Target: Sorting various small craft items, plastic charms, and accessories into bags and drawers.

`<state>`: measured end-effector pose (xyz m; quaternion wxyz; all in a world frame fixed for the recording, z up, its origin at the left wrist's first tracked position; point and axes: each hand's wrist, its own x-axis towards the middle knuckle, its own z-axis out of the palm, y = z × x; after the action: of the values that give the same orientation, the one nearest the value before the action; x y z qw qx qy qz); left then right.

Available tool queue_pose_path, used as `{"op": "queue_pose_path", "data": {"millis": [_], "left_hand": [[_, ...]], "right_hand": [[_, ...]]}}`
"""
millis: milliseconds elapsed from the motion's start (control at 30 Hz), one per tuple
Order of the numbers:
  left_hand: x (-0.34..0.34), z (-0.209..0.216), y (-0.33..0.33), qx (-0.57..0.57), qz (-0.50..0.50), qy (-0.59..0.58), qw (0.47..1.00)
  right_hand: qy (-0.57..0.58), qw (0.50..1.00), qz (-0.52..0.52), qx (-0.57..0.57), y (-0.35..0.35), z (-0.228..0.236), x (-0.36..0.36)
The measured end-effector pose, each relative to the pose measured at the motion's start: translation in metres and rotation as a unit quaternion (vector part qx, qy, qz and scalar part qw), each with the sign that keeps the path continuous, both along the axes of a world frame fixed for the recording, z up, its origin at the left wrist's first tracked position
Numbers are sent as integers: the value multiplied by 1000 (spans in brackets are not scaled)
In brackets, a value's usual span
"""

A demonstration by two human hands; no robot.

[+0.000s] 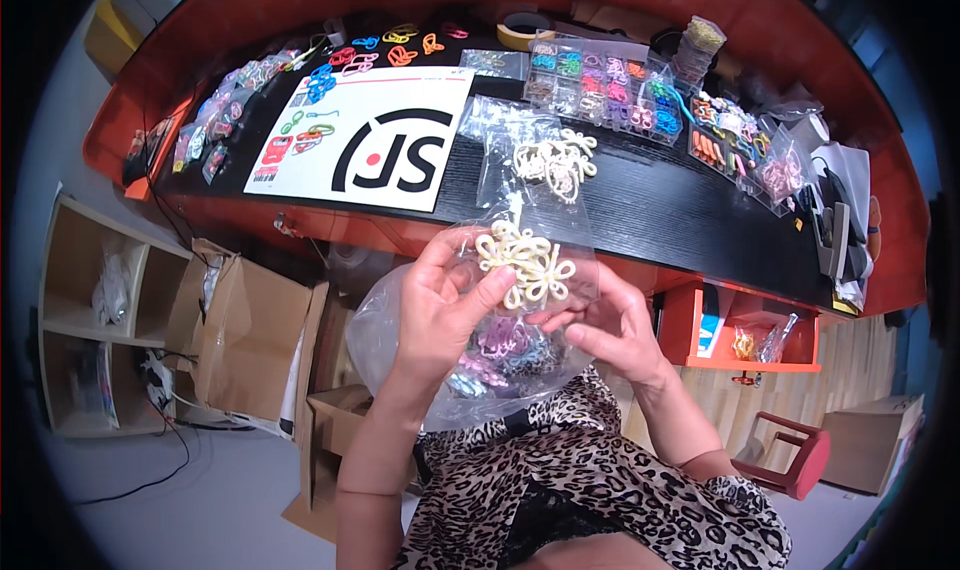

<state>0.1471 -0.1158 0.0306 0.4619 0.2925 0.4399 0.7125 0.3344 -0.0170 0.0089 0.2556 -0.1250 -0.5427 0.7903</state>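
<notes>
My left hand (445, 295) is closed on a small clear plastic bag of pale yellow cord flowers (540, 270), its thumb pressed over them. My right hand (615, 325) sits just to the right, thumb apart from its curled fingers. Those fingers partly disappear behind the clear plastic, and their tips come close under the flowers. Below both hands, a large clear plastic bag (385, 320) rests on my lap. Through it show purple cord pieces (503, 337) along with blue and pink ones. Just beyond my hands, a clear bag of cream cord flowers (555, 165) lies on the black table.
A white printed sheet (320, 175) lies on the black table (660, 195), with coloured cord loops near it. Behind stands a clear compartment box (600, 85) of cord pieces. An orange drawer (745, 355) hangs open at right. Cardboard boxes (260, 340) stand at left, a red stool (800, 460) at right.
</notes>
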Motion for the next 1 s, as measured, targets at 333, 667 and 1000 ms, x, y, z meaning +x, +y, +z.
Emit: {"op": "queue_pose_path", "data": {"millis": [333, 667, 1000], "left_hand": [[-2, 5, 11, -7, -11, 20, 1000], [0, 4, 14, 23, 12, 3, 1000], [0, -8, 22, -43, 59, -75, 995]], "right_hand": [[-56, 988, -134, 44, 29, 30, -10], [-37, 983, -159, 86, 40, 24, -12], [-36, 991, -131, 1, 40, 21, -16]]}}
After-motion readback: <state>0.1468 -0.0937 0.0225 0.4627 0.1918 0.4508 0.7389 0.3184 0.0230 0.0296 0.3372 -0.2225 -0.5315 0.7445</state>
